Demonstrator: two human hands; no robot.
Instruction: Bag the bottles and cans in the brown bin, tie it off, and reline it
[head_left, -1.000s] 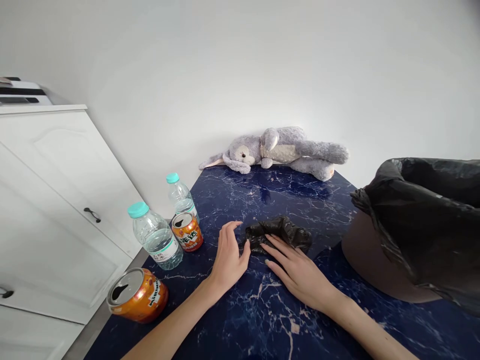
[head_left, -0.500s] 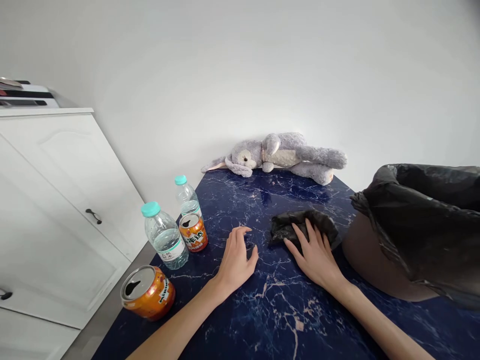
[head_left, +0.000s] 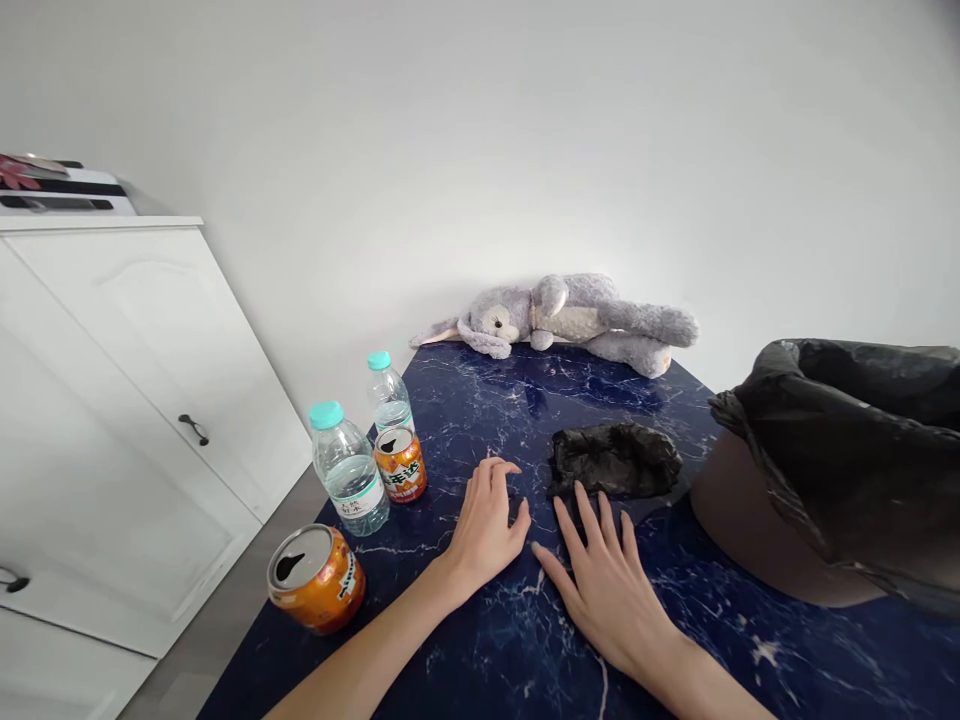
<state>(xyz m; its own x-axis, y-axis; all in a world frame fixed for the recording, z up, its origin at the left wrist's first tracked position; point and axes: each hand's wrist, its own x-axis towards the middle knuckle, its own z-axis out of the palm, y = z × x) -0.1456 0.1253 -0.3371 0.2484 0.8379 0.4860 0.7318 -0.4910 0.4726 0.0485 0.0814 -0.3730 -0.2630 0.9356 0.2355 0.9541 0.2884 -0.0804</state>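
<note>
A crumpled black plastic bag (head_left: 615, 459) lies on the dark blue marbled table (head_left: 525, 620), beside the bin. My right hand (head_left: 606, 580) rests flat just in front of it, fingers spread and open, fingertips near the bag's front edge but holding nothing. My left hand (head_left: 486, 525) lies palm down to the left of it, fingers slightly curled, empty.
A brown bin lined with a black bag (head_left: 832, 470) stands at the right. Two water bottles (head_left: 348, 470) (head_left: 390, 390) and two orange cans (head_left: 400, 464) (head_left: 316, 578) sit near the left edge. A grey plush toy (head_left: 562, 320) lies against the wall. A white cabinet (head_left: 112, 420) stands left.
My right hand pushed the black bag to the right toward the bin, then let go and drew back toward me. My left hand stayed nearly in place.
</note>
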